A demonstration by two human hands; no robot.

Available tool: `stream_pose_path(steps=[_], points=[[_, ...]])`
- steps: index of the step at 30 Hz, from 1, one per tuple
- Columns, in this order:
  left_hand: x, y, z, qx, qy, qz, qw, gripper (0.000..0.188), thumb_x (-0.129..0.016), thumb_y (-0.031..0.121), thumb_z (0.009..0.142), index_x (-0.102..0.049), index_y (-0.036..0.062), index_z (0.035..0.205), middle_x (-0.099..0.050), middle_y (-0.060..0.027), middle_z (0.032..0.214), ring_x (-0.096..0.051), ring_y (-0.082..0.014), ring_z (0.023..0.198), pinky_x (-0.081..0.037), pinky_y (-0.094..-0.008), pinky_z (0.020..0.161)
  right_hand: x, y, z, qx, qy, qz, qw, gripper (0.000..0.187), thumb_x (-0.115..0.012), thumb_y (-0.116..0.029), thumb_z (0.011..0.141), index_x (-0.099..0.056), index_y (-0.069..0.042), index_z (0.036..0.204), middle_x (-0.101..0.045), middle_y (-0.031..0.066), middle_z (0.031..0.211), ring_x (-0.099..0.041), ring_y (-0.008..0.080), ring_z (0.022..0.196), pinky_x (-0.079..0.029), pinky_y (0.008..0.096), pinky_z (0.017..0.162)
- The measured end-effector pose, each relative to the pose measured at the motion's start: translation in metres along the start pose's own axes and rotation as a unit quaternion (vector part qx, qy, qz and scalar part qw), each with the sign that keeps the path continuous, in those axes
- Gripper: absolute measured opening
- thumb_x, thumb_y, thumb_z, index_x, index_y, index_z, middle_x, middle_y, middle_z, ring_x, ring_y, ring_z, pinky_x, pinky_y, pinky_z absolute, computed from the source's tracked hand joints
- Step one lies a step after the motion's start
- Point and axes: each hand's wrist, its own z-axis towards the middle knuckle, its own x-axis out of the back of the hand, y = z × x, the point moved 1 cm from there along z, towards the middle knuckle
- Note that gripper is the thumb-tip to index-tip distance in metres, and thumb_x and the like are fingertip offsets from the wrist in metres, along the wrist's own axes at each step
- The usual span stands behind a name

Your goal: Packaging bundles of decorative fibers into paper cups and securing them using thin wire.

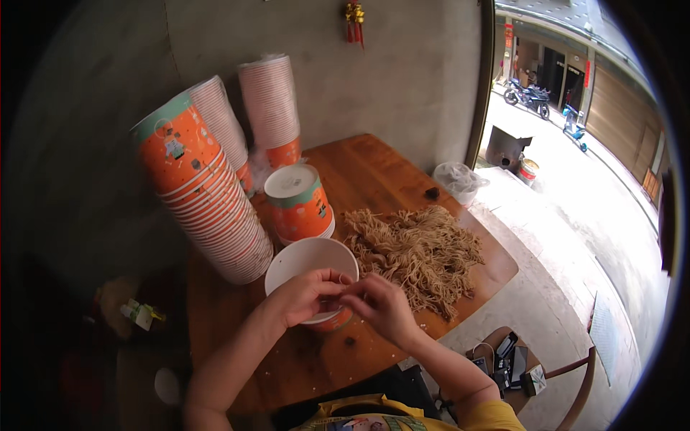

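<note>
My left hand point(313, 296) and my right hand point(379, 303) meet fingertip to fingertip over the near rim of an open paper bucket point(305, 260). Fingers of both are pinched closed; whatever lies between them is too small to make out. White inside and orange outside, the bucket stands upright on the wooden table. Just to the right of my hands a tangled heap of tan cords point(420, 251) is spread out. Behind the open bucket a short upside-down stack of orange and green buckets point(302, 205) shows a white base on top.
Tall bucket stacks lean at the left point(208, 194) and at the back point(269, 100). A plastic-wrapped tub point(458, 179) sits beyond the table's right edge point(503, 244). On a wooden chair point(528, 388) at the lower right lie several small dark devices. A doorway opens onto a bright street.
</note>
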Motion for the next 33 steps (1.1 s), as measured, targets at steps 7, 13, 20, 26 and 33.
stream_pose_path(steps=[7, 13, 20, 26, 33], points=[[-0.008, 0.003, -0.008, -0.068, 0.024, 0.069, 0.995, 0.023, -0.059, -0.004, 0.086, -0.054, 0.0021, 0.108, -0.058, -0.0063, 0.1, -0.059, -0.0132, 0.087, -0.051, -0.0249, 0.078, 0.013, 0.015, 0.007, -0.126, 0.004, 0.14, 0.982, 0.031, -0.065, -0.018, 0.09, -0.053, -0.004, 0.114, -0.06, 0.006, 0.078, -0.057, 0.0132, 0.065, -0.048, 0.0298, 0.061], [-0.016, 0.0, -0.008, -0.139, 0.068, 0.184, 0.971, 0.029, -0.06, -0.003, 0.086, -0.049, 0.0025, 0.112, -0.055, -0.0057, 0.103, -0.058, -0.0132, 0.094, -0.051, -0.0257, 0.082, 0.009, 0.019, 0.01, -0.064, -0.052, 0.014, 0.996, 0.018, -0.069, -0.018, 0.087, -0.064, -0.003, 0.096, -0.056, 0.0031, 0.083, -0.053, 0.0108, 0.068, -0.045, 0.0266, 0.062], [-0.014, -0.004, -0.003, -0.201, 0.087, 0.329, 0.919, 0.03, -0.061, -0.004, 0.086, -0.044, 0.0039, 0.11, -0.051, -0.003, 0.099, -0.054, -0.0099, 0.092, -0.049, -0.0252, 0.085, 0.01, 0.009, 0.008, -0.074, -0.052, 0.022, 0.996, 0.018, -0.071, -0.018, 0.084, -0.064, -0.002, 0.09, -0.056, 0.005, 0.085, -0.056, 0.0141, 0.071, -0.047, 0.0281, 0.065], [-0.01, -0.005, 0.001, -0.236, 0.056, 0.368, 0.898, 0.033, -0.063, -0.001, 0.085, -0.047, 0.0042, 0.114, -0.052, -0.0032, 0.098, -0.054, -0.0106, 0.091, -0.049, -0.0269, 0.084, 0.007, 0.022, 0.011, -0.118, -0.057, 0.101, 0.986, 0.015, -0.068, -0.014, 0.085, -0.061, -0.002, 0.089, -0.058, 0.0024, 0.082, -0.056, 0.0099, 0.071, -0.047, 0.026, 0.065], [-0.015, -0.001, -0.003, -0.199, 0.108, 0.423, 0.878, 0.019, -0.066, 0.008, 0.085, -0.06, 0.0012, 0.102, -0.052, -0.0098, 0.103, -0.059, -0.0167, 0.091, -0.049, -0.0287, 0.084, 0.004, 0.024, 0.009, -0.154, -0.054, 0.139, 0.977, 0.012, -0.066, -0.011, 0.088, -0.058, -0.002, 0.09, -0.057, -0.0025, 0.081, -0.052, 0.0034, 0.072, -0.046, 0.021, 0.064]])
